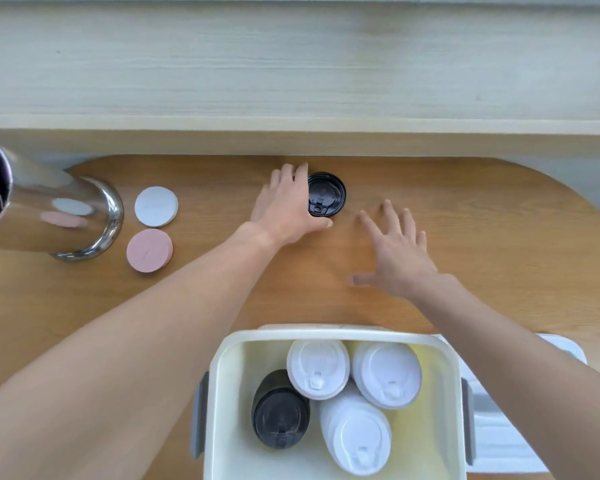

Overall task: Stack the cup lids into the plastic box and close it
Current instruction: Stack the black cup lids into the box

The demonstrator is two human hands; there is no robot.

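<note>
Black round plastic cup lid (327, 194) lies on the wooden table (465, 209) at 12 o'clock, gripped by the left hand (288, 206). Right hand (397, 252) hovers spread, holding nothing. Cream rectangular plastic box (329, 336) at 6 o'clock holds four lid stacks, uncovered; closing remains.

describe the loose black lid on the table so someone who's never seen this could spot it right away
On the rounded wooden table, look past the open cream plastic box toward the far edge. The round black plastic cup lid lies there, the left hand gripping its left side. It is the only lid outside the box, and darker than the white and pink discs at left.
</note>
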